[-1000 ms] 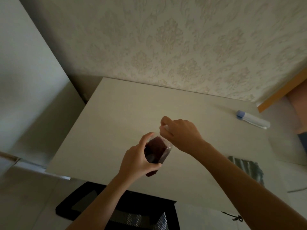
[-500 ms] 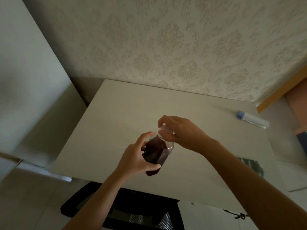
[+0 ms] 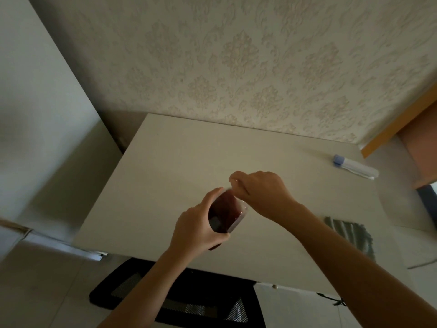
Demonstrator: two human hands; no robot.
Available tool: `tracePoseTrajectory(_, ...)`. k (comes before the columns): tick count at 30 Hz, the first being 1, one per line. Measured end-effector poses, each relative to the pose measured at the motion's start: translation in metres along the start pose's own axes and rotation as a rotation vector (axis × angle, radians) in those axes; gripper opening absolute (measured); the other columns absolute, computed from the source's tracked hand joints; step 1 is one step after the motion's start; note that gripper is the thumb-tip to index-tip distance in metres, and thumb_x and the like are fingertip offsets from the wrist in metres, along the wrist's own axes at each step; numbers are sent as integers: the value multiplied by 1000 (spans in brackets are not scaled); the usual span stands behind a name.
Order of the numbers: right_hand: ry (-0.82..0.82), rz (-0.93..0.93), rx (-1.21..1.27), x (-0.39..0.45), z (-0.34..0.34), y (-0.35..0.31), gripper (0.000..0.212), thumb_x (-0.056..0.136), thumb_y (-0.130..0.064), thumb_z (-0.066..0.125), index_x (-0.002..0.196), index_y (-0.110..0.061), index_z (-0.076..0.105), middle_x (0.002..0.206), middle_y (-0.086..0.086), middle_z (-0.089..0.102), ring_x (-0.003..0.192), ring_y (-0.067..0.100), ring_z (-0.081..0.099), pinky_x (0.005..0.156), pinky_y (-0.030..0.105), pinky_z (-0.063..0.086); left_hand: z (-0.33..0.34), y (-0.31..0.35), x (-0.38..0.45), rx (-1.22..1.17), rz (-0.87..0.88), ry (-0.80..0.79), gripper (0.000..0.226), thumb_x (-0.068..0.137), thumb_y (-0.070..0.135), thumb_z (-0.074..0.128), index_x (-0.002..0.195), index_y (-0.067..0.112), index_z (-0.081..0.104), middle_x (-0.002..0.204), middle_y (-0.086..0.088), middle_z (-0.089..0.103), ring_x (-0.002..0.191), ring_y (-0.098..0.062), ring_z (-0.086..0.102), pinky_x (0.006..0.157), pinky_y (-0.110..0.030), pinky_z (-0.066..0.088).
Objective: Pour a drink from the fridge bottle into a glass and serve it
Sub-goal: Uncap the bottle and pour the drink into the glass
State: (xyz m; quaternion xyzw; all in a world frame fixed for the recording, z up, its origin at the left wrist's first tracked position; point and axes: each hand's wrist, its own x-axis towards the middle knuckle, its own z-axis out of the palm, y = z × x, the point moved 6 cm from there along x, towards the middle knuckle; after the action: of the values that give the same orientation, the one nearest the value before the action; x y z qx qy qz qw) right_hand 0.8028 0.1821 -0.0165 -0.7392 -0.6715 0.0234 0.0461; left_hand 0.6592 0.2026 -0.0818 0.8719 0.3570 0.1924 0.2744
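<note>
Gripping the dark bottle (image 3: 224, 215) — left hand (image 3: 197, 227) around it, right hand (image 3: 261, 194) hiding its cap — grip there unclear.

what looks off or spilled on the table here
No spill shows. The left hand grips the tilted bottle of dark drink above the table while the right hand works its top. Oddly, no glass is in view.

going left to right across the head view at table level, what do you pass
left hand → dark red bottle it grips → right hand at the bottle's top → grey cloth on the table → white tube with a blue cap
</note>
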Motion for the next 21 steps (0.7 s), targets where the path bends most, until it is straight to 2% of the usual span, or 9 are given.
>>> tracePoseTrajectory(3, 8, -156, 138, -7, -5, -8, 29, 96, -36, 33, 121, -27, 45, 58, -3, 52, 52, 17, 51, 53, 26, 41, -2, -7, -1, -122, 1, -55, 98, 50, 45, 84, 132, 46, 30, 112, 9, 66, 91, -9, 67, 76, -17, 54)
tracePoseTrajectory(5, -31, -250, 209, -11, -7, -13, 29, 96, -36, 36, 124, -28, 40, 76, 0, 62, 65, 16, 56, 65, 28, 49, -1, -13, -2, -230, -30, -110, 96, 50, 42, 85, 129, 52, 30, 109, 10, 66, 94, -6, 66, 78, -21, 55)
tracePoseTrajectory(9, -124, -348, 318, -18, -7, -20, 34, 97, -38, 36, 130, -30, 36, 119, -1, 57, 100, 11, 53, 91, 21, 37, 1, -22, -6, -410, -111, -207, 94, 51, 28, 88, 121, 60, 34, 109, 13, 63, 100, 0, 62, 83, -23, 54)
tracePoseTrajectory(11, -158, -394, 324, -20, -8, -25, 37, 97, -38, 34, 134, -34, 31, 121, -4, 50, 99, 5, 46, 90, 17, 35, 3, -27, -8, -468, -146, -243, 92, 53, 22, 89, 117, 62, 35, 110, 12, 62, 101, 1, 61, 83, -21, 53)
tracePoseTrajectory(13, -185, -384, 334, -19, -9, -23, 45, 96, -41, 38, 138, -40, 21, 126, -7, 45, 96, 3, 46, 83, 17, 40, 3, -31, -10, -475, -164, -245, 93, 53, 22, 89, 116, 63, 35, 108, 13, 62, 101, 1, 61, 84, -22, 53)
tracePoseTrajectory(16, -168, -282, 191, -14, -7, -13, 65, 85, -66, 35, 141, -41, 15, 130, -9, 46, 85, 4, 52, 73, 21, 46, 2, -32, -11, -396, -131, -214, 95, 51, 27, 87, 122, 60, 34, 108, 14, 64, 99, 1, 62, 85, -26, 54)
tracePoseTrajectory(18, -159, -202, 79, -9, -2, -9, 76, 76, -78, 17, 138, -35, 30, 121, -7, 58, 83, 7, 57, 73, 25, 45, 1, -31, -11, -356, -117, -200, 96, 50, 30, 86, 127, 55, 34, 108, 13, 65, 98, 0, 63, 83, -29, 55)
tracePoseTrajectory(20, -138, -189, 32, -7, 4, -10, 81, 75, -75, 5, 126, -29, 46, 113, -5, 63, 88, 12, 61, 75, 28, 47, 1, -31, -10, -336, -112, -182, 96, 49, 32, 85, 129, 53, 35, 108, 14, 65, 97, -1, 63, 81, -30, 56)
tracePoseTrajectory(21, -123, -208, 39, -6, 7, -11, 76, 78, -72, 7, 123, -26, 49, 112, -5, 62, 91, 13, 60, 76, 28, 47, 1, -32, -10, -325, -111, -175, 97, 49, 32, 85, 130, 52, 35, 107, 14, 64, 96, -1, 63, 81, -30, 56)
